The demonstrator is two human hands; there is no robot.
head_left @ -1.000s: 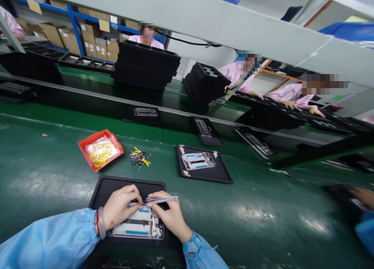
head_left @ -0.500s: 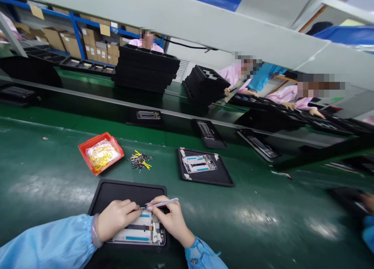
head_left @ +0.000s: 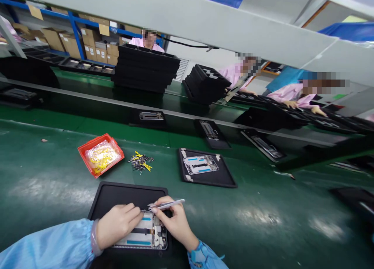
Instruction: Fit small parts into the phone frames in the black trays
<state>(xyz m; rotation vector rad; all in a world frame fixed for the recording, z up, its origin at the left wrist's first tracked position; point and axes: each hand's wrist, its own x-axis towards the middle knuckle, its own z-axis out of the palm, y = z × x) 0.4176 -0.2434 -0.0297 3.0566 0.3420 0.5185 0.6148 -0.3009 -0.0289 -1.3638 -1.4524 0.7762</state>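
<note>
An opened phone (head_left: 140, 243), with blue strips and bare circuitry, lies in a black tray (head_left: 125, 189) before me. My left hand (head_left: 118, 226) rests over the phone's left part. Its fingers are bent together at the phone's far edge, and whatever they pinch is too small to make out. In my right hand (head_left: 173, 218) is a pair of tweezers (head_left: 169, 204), gripped between thumb and fingers. The tips point left, close to my left fingertips at that same edge.
Beyond the tray stand a red bin (head_left: 84, 163) of yellow pieces in plastic and a pile of small black and yellow parts (head_left: 141, 161). Another phone (head_left: 200, 164) lies in a tray to the right. Trays with phones (head_left: 151, 115) line the belt; co-workers sit beyond.
My tweezers have shifted slightly right, away from my left fingertips. The trays on the belt have slid a little right. A co-worker's hand at the right edge has left the view.
</note>
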